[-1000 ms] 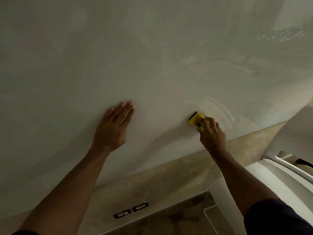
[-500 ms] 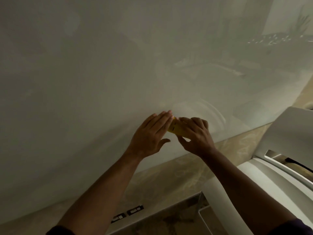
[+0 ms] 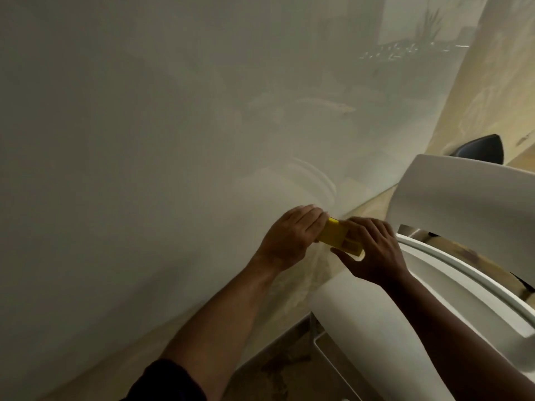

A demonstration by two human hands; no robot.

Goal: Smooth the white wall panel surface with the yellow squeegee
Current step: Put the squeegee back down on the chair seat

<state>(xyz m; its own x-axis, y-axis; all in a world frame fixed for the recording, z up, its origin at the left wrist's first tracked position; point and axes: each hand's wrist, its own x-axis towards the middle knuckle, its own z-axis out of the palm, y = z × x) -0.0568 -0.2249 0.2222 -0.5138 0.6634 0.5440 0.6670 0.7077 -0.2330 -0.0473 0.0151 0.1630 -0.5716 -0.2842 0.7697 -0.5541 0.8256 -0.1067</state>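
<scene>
Yellow squeegee (image 3: 339,238) | long axis upper-left to lower-right | both hands grip it: left (image 3: 292,237), right (image 3: 373,253)

Both hands meet low on the glossy white wall panel (image 3: 173,140), near its lower edge; the left hand (image 3: 292,238) curls its fingers over one end of the yellow squeegee (image 3: 337,237), while the right hand (image 3: 373,250) grips the other end, thumb underneath; the squeegee lies between them, tilted; faint curved ripples (image 3: 318,180) mark the panel just above; a tan marbled strip (image 3: 202,337) runs below the panel; a white curved fixture (image 3: 463,204) stands at right.
</scene>
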